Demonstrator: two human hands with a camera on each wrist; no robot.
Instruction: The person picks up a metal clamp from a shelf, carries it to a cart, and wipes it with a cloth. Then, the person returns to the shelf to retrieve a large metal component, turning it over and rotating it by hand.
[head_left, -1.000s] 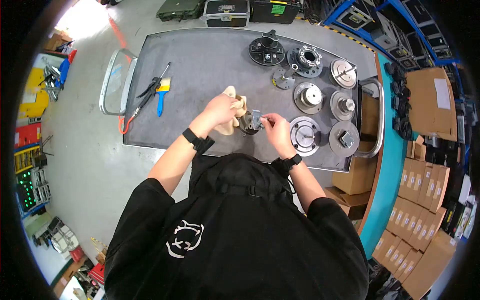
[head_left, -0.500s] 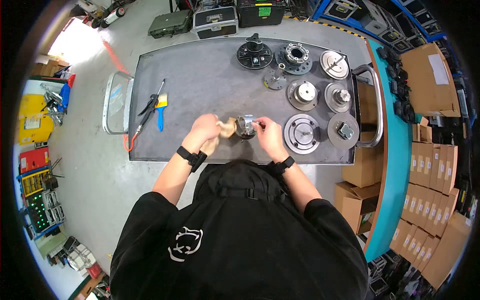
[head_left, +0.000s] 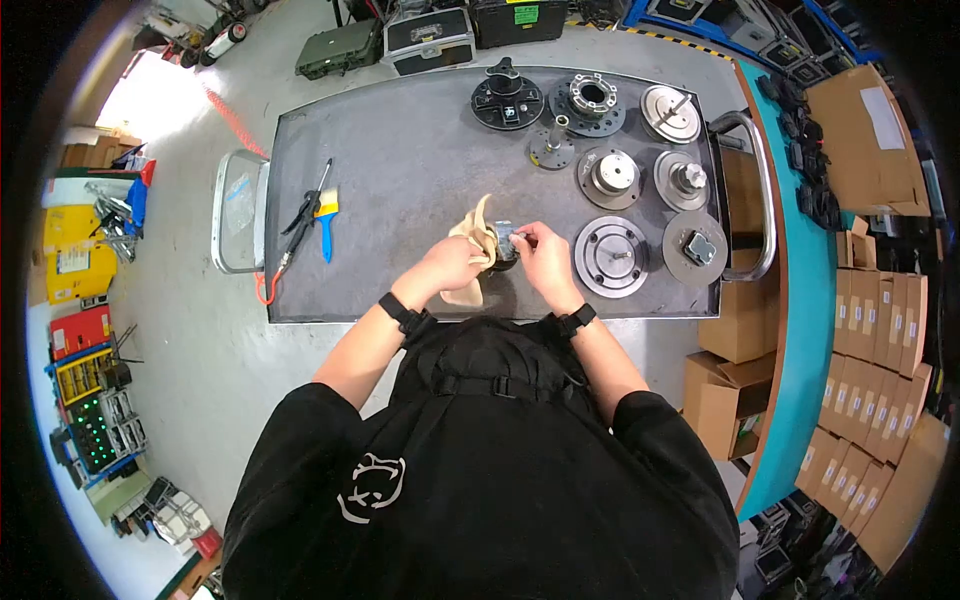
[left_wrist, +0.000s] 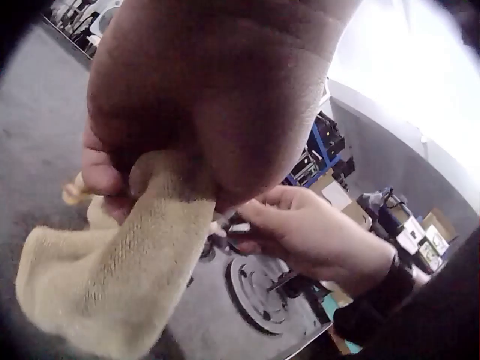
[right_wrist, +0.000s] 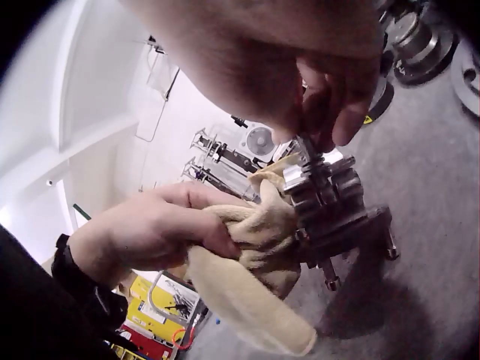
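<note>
A metal part with a round dark base and protruding pins [right_wrist: 337,217] is held over the grey tabletop. My right hand [head_left: 548,265] pinches a small shaft at its top, fingers curled around it in the right wrist view. My left hand [head_left: 445,268] grips a beige cloth [right_wrist: 247,292] that is bunched against the part's side. In the left wrist view the cloth [left_wrist: 127,277] hangs from the curled fingers of the left hand [left_wrist: 202,97], which hides most of the part.
Several round metal flanges stand on the right of the cart, the nearest a light disc [head_left: 611,257]. A blue-handled brush [head_left: 327,225] and an air gun [head_left: 300,220] lie at the left. Metal handles [head_left: 222,210] rise at the cart's ends.
The left hand and cloth have come back from the left against the part, since half a second ago. The right hand keeps its hold. The head view has shifted slightly.
</note>
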